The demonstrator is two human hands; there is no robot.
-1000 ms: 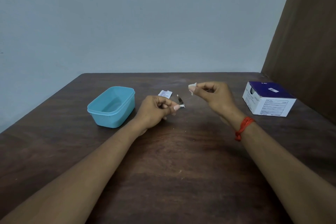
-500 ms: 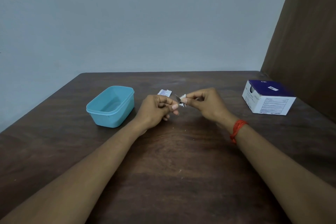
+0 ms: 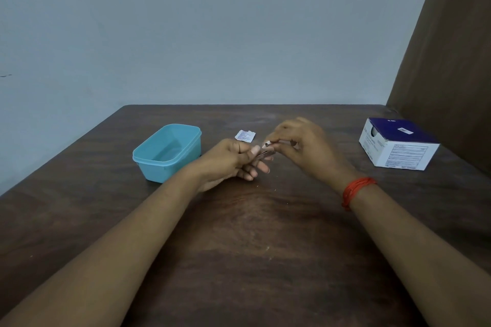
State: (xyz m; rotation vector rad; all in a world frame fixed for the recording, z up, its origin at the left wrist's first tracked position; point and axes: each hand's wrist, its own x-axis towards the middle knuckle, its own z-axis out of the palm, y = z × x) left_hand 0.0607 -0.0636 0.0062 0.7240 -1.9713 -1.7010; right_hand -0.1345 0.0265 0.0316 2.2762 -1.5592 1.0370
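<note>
A dark wooden surface (image 3: 252, 247) stands against a pale blue wall. Above its middle, the left hand (image 3: 231, 159) pinches a thin metallic piece (image 3: 263, 154) between thumb and curled fingers. The right hand (image 3: 303, 146), just beside it, pinches a white scrap (image 3: 265, 144) directly over that piece; whether the 2 touch is unclear. A blue tub (image 3: 170, 167) sits left of the hands, and a torn sachet (image 3: 245, 136) lies behind them.
</note>
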